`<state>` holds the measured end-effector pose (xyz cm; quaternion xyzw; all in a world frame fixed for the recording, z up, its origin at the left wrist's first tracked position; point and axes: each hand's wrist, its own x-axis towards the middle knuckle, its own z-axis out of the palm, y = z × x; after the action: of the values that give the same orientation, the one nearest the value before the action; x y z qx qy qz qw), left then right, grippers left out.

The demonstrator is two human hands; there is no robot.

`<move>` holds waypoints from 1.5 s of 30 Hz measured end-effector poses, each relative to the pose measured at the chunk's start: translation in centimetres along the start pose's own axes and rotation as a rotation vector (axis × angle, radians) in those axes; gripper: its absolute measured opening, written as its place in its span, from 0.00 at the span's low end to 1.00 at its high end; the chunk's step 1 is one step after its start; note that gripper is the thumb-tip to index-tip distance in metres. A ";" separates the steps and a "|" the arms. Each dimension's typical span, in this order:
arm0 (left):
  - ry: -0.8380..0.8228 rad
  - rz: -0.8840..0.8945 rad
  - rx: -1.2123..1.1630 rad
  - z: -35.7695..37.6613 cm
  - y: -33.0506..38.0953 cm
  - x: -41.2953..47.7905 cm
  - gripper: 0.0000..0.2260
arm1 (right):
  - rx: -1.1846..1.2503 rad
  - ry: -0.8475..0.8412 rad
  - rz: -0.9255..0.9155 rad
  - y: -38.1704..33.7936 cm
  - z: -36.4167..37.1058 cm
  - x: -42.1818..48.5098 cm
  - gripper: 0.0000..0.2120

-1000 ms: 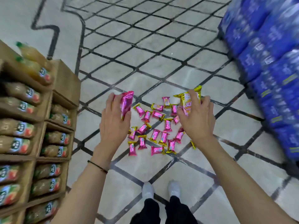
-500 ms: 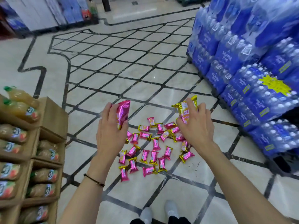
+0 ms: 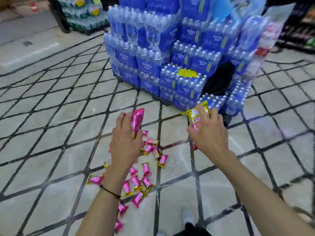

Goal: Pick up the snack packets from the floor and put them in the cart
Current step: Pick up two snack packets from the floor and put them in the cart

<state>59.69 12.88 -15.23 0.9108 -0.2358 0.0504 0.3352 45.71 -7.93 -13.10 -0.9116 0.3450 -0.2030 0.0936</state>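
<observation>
Grasping a pink snack packet, the left hand grip is clenched. Right hand grips a gold packet. Loose packets lie on the floor below both.

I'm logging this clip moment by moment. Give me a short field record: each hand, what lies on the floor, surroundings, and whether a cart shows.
left hand: left hand grips a pink snack packet, raised above the floor
right hand: right hand grips a gold-and-orange snack packet
floor: many small pink-and-gold packets lie scattered on the tiled floor, below the hands
surroundings: stacked packs of water bottles ahead
cart: not in view
image: motion-blurred
</observation>
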 end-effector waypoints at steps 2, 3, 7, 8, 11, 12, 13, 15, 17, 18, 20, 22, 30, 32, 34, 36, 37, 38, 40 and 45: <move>-0.055 0.077 -0.033 1.5 2.6 -0.2 0.28 | -0.030 0.051 0.102 2.5 -2.1 -1.4 0.29; -0.085 0.127 -0.057 2.3 4.1 -0.4 0.28 | -0.038 0.080 0.148 3.9 -3.3 -2.2 0.29; -0.215 0.324 -0.136 6.4 11.0 -2.2 0.28 | -0.107 0.140 0.306 9.9 -7.4 -6.6 0.31; -0.248 0.368 -0.152 7.5 12.8 -2.9 0.28 | -0.124 0.145 0.351 11.5 -8.4 -7.8 0.31; -0.344 0.481 -0.205 10.8 18.4 -5.8 0.28 | -0.177 0.195 0.504 16.4 -11.5 -11.9 0.31; -0.372 0.518 -0.222 11.8 20.4 -7.0 0.28 | -0.197 0.216 0.552 18.1 -12.8 -13.3 0.31; -0.395 0.558 -0.234 12.8 22.5 -8.6 0.28 | -0.215 0.232 0.599 20.0 -14.0 -14.9 0.31; -0.444 0.626 -0.244 14.6 26.9 -12.2 0.28 | -0.237 0.258 0.686 23.7 -16.5 -18.5 0.31; -0.503 0.686 -0.268 16.3 31.3 -16.5 0.28 | -0.267 0.289 0.770 27.5 -18.9 -22.6 0.31; -0.534 0.712 -0.285 17.1 33.1 -18.5 0.27 | -0.279 0.307 0.804 29.0 -19.9 -24.5 0.31; -0.592 0.786 -0.320 18.7 37.3 -23.3 0.27 | -0.308 0.335 0.890 32.6 -22.3 -28.7 0.31; -0.644 0.851 -0.343 20.3 41.0 -28.2 0.26 | -0.331 0.336 0.975 36.0 -24.4 -32.8 0.34; -0.860 1.008 -0.351 26.3 52.1 -45.9 0.28 | -0.315 0.338 1.199 47.4 -29.9 -45.7 0.34; -0.899 1.019 -0.318 27.8 53.7 -48.8 0.29 | -0.292 0.334 1.231 49.7 -30.3 -47.4 0.34; -0.938 1.031 -0.288 29.5 55.0 -50.8 0.29 | -0.256 0.338 1.266 51.9 -30.4 -48.4 0.34; -0.960 1.069 -0.263 31.7 56.2 -52.2 0.28 | -0.232 0.346 1.295 54.1 -30.2 -48.9 0.33; -0.969 1.082 -0.240 33.0 56.9 -52.7 0.28 | -0.231 0.346 1.309 55.3 -30.0 -49.1 0.33; -0.980 1.082 -0.217 34.4 57.7 -53.2 0.29 | -0.232 0.340 1.325 56.6 -29.9 -49.3 0.32; -1.011 1.057 -0.196 37.6 59.6 -54.1 0.29 | -0.230 0.308 1.350 59.5 -29.5 -49.2 0.33; -1.115 1.044 -0.174 45.8 65.5 -56.9 0.26 | -0.210 0.195 1.429 68.1 -29.0 -48.2 0.33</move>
<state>-24.00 -37.13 -26.26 0.5422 -0.7725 -0.2834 0.1699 -39.83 -27.34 -22.87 -0.4455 0.8805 -0.1385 0.0839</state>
